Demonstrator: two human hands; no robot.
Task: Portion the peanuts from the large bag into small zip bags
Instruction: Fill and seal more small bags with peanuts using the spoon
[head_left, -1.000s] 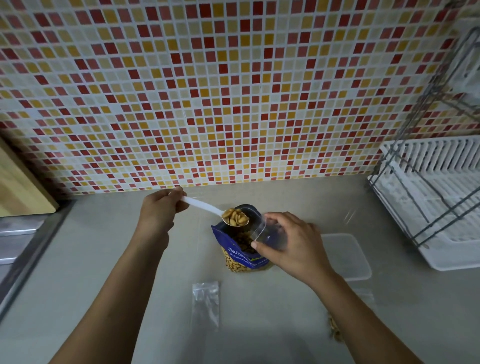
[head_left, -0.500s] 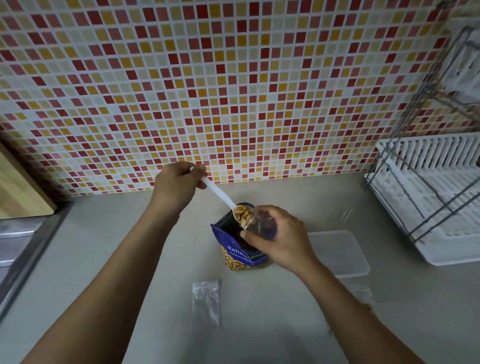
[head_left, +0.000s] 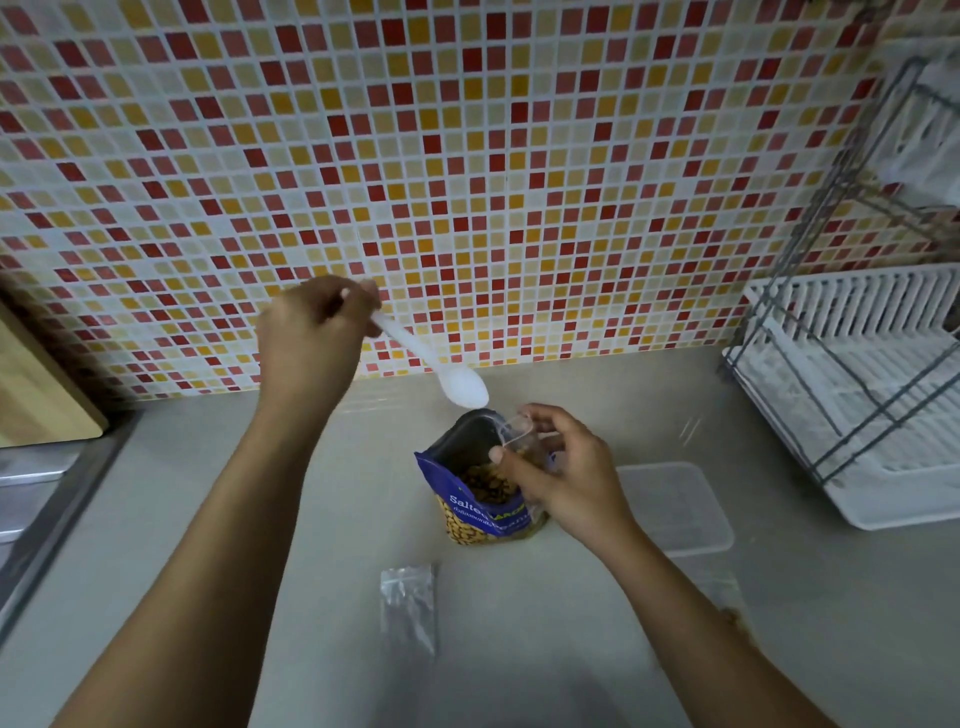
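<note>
A blue bag of salted peanuts (head_left: 470, 506) stands open on the grey counter. My right hand (head_left: 563, 475) pinches a small clear zip bag (head_left: 519, 441) at its mouth, right over the big bag's opening; peanuts show inside it. My left hand (head_left: 311, 338) grips the handle of a white plastic spoon (head_left: 457, 384), raised above and behind the bags. The spoon's bowl is tilted down and looks empty. An empty small zip bag (head_left: 408, 605) lies flat on the counter nearer to me.
A clear plastic lid or tray (head_left: 691, 506) lies right of the peanut bag. A white dish rack with a grey wire frame (head_left: 857, 395) fills the right side. Another small bag (head_left: 724, 597) lies by my right forearm. A steel sink edge (head_left: 47, 519) and a wooden board (head_left: 36, 395) sit on the left.
The spoon carried peanuts to the small bag, tipped them in, and has now lifted away empty. My left hand rose toward the wall. My right hand kept holding the small bag.
</note>
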